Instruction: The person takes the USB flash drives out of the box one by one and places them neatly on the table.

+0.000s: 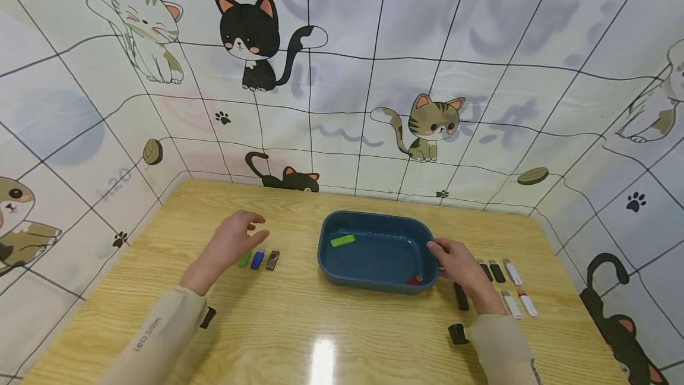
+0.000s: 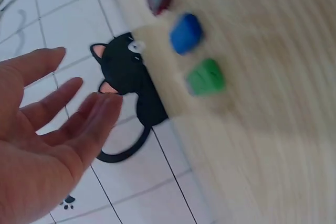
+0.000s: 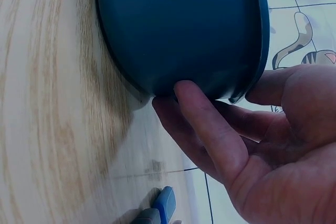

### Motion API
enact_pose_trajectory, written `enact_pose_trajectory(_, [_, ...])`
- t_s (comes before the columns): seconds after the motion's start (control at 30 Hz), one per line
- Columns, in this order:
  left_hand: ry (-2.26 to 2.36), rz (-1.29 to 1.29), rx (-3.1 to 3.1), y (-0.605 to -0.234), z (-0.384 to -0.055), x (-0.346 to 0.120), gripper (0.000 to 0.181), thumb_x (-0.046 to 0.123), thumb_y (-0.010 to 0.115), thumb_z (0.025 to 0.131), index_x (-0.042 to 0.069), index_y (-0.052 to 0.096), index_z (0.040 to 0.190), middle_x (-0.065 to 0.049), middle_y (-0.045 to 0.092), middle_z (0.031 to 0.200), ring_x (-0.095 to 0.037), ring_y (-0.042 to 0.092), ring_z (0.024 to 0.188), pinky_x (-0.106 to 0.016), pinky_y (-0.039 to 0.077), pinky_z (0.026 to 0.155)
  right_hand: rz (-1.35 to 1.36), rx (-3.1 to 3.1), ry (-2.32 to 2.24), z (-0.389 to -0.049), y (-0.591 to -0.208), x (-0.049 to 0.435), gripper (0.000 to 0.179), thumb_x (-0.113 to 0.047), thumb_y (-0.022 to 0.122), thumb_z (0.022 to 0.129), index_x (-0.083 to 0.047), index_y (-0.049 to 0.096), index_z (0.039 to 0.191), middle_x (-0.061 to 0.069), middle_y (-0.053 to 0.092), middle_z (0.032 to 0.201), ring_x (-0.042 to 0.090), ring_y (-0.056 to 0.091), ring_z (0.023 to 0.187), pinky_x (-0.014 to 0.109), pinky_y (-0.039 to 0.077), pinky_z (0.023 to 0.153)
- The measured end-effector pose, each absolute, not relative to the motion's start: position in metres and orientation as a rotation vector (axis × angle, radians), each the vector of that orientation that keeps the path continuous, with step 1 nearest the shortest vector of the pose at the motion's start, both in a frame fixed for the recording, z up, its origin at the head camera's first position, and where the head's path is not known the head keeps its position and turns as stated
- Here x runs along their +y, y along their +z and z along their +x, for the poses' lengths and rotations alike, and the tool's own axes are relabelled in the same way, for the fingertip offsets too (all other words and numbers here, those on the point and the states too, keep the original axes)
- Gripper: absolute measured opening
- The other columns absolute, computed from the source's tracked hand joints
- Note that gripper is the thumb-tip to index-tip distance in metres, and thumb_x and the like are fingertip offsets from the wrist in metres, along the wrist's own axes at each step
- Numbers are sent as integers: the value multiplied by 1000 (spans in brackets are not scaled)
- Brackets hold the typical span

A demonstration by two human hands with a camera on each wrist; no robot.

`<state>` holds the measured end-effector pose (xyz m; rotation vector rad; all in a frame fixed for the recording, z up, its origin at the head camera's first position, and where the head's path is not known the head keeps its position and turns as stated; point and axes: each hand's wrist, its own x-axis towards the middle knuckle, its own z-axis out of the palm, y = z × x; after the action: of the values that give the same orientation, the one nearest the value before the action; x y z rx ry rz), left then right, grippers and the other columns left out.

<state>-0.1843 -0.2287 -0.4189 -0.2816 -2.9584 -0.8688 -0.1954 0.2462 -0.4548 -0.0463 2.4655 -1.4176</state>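
Observation:
In the head view a dark blue rectangular tray [image 1: 369, 285] stands mid-table. Inside it lie a green USB stick [image 1: 342, 240] at the left and a red USB stick [image 1: 414, 281] at the near right. My right hand [image 1: 456, 263] grips the tray's right end, thumb at the rim and fingers against the outer wall, as the right wrist view shows. My left hand [image 1: 230, 248] hovers with relaxed, parted fingers, holding nothing. Close by it on the table are another green USB stick [image 2: 206, 78], a blue USB stick [image 1: 257, 259] and a dark red-brown USB stick [image 1: 272, 259].
Right of the tray, around my right forearm, lie several black and white USB sticks, among them a black one [image 1: 461, 296] and a white one with a red end [image 1: 527, 304]. A cat-patterned cloth [image 1: 342, 153] walls off the wooden table [image 1: 267, 331] at the back and sides.

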Motion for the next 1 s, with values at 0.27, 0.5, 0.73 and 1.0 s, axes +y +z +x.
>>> enact_pose_trajectory(0.27, [-1123,-464,-2801,-405,-189,-194,32,16,67,101,-2,67,128,-19,66,127,-36,65,115,-48,58,96,-39,2467,-1406,-195,-456,248,63,-31,43,113,14,29,155,38,38,153,49,51,133,44,59,94])
enact_pose_trajectory(0.5, [-1151,-566,-2773,-400,-187,-159,28,14,68,100,0,69,125,-16,69,124,-35,67,114,-47,57,97,-41,2467,-1423,-195,-456,247,62,-31,43,113,13,29,155,38,37,154,50,50,133,44,60,93])
enact_pose_trajectory(0.73, [-1103,-725,-2752,-406,-189,-130,26,11,70,99,1,70,123,-14,65,130,-35,64,118,-46,58,95,-35,2464,-1445,-195,-457,246,60,-28,43,113,13,30,155,38,37,154,50,51,133,44,60,93])
enact_pose_trajectory(1.0, [-937,-992,-2892,-410,-205,-104,36,16,65,103,1,63,135,-14,65,135,-33,61,126,-49,51,105,-26,2457,-1448,-194,-455,246,60,-29,43,113,13,32,154,38,39,153,49,51,133,45,59,94])
